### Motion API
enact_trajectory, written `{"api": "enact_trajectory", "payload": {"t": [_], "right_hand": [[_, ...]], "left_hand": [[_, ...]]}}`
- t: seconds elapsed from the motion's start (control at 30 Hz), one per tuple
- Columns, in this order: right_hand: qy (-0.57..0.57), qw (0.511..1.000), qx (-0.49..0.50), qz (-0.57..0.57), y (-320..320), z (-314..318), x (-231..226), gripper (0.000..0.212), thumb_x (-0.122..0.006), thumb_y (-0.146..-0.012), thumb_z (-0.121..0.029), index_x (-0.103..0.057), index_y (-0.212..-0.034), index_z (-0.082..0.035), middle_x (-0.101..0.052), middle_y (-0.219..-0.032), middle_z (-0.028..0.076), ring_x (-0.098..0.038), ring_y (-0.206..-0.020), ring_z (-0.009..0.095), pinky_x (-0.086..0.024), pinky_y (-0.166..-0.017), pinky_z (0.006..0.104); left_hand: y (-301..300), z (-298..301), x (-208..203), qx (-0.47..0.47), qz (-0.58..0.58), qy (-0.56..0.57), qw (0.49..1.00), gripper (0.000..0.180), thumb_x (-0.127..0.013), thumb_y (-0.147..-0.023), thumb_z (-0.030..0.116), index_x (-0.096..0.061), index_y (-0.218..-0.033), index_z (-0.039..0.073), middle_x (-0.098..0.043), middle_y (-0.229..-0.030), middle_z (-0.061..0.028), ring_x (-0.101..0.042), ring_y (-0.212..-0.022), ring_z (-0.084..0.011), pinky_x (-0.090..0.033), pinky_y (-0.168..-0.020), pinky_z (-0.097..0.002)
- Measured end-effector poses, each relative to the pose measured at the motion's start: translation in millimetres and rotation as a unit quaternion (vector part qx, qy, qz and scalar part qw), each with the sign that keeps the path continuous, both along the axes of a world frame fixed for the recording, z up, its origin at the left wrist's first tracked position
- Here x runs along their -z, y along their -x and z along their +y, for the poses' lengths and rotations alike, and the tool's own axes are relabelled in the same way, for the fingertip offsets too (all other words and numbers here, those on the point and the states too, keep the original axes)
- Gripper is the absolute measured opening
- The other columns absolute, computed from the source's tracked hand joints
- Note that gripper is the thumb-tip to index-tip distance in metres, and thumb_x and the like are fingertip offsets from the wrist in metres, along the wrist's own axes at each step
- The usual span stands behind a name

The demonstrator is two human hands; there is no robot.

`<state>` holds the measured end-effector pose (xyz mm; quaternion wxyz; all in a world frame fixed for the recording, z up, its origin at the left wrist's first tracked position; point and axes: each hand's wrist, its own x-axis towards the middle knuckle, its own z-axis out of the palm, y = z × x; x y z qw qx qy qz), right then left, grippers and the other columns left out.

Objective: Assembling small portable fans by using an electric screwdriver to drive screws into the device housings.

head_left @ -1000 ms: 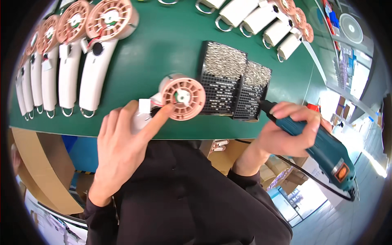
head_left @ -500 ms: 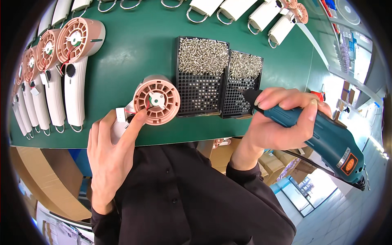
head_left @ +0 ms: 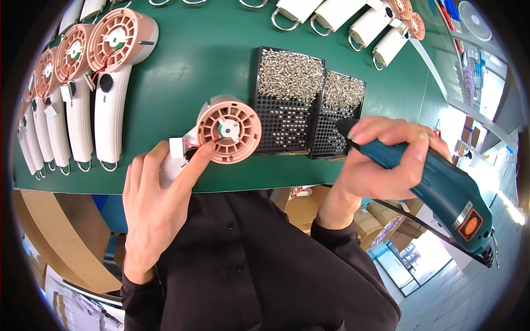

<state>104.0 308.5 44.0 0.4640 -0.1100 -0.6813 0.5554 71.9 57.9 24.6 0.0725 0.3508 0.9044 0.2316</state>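
Your left hand (head_left: 160, 193) gripped the fan (head_left: 228, 131) by its handle (head_left: 170, 168), a fingertip against the pink head, right by the front edge of the table (head_left: 182, 71)! Your right hand (head_left: 386, 160) was wrapped round the driver (head_left: 452, 198), its nose over the small tray (head_left: 326, 147); whether the bit touched a screw, I couldn't tell. The fan's face was open, white plug (head_left: 176, 147) exposed, so it looked unfinished; the left row (head_left: 110, 124) showed open faces too. Screws (head_left: 290, 77) stood in some holes, piles behind. Tight on the right: the large tray (head_left: 266, 135) sat just beside the head. More room lay toward the left row.
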Motion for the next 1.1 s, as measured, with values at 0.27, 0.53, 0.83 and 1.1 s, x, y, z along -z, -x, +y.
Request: {"api": "enact_trajectory", "payload": {"t": [0.27, 0.53, 0.83, 1.1], "right_hand": [[0.002, 0.992, -0.114, 0.05, -7, -33, -39, 0.024, -0.038, -0.093, -0.024, -0.047, -0.105, -0.005, -0.044, -0.068, 0.007, -0.042, -0.038, 0.018, -0.038, -0.035, 0.0337], [-0.038, 0.968, -0.242, 0.045, 6, -74, -42, 0.033, -0.038, -0.094, -0.027, -0.044, -0.116, -0.003, -0.043, -0.07, 0.009, -0.042, -0.041, 0.021, -0.038, -0.039, 0.0375], [-0.115, 0.957, -0.254, -0.084, 25, -78, -20, 0.021, -0.039, -0.093, -0.021, -0.036, -0.111, -0.01, -0.045, -0.067, 0.012, -0.045, -0.038, 0.023, -0.044, -0.034, 0.0359], [-0.007, 0.967, -0.251, -0.04, 30, -79, -20, 0.025, -0.053, -0.094, -0.017, -0.03, -0.099, -0.007, -0.051, -0.069, 0.017, -0.055, -0.05, 0.028, -0.051, -0.048, 0.0419]], "left_hand": [[-2, -7, -2, 0.019, -0.03, -0.005, 0.999, 0.061, -0.062, -0.065, -0.001, -0.063, -0.121, 0.025, -0.05, -0.104, -0.0126, -0.053, -0.084, -0.0258, -0.049, -0.068, -0.035], [-3, -13, 1, 0.03, -0.04, -0.02, 0.999, 0.067, -0.061, -0.066, -0.002, -0.058, -0.126, 0.027, -0.049, -0.104, -0.0124, -0.05, -0.079, -0.0233, -0.048, -0.067, -0.0326], [-2, -18, 6, 0.04, -0.025, -0.014, 0.999, 0.066, -0.058, -0.07, 0.007, -0.052, -0.132, 0.03, -0.051, -0.104, -0.0136, -0.051, -0.079, -0.0226, -0.048, -0.066, -0.0297], [6, -26, 7, 0.021, -0.049, -0.048, 0.997, 0.058, -0.066, -0.071, 0.013, -0.048, -0.124, -0.003, -0.053, -0.097, -0.0089, -0.053, -0.08, -0.0201, -0.046, -0.069, -0.03]]}}
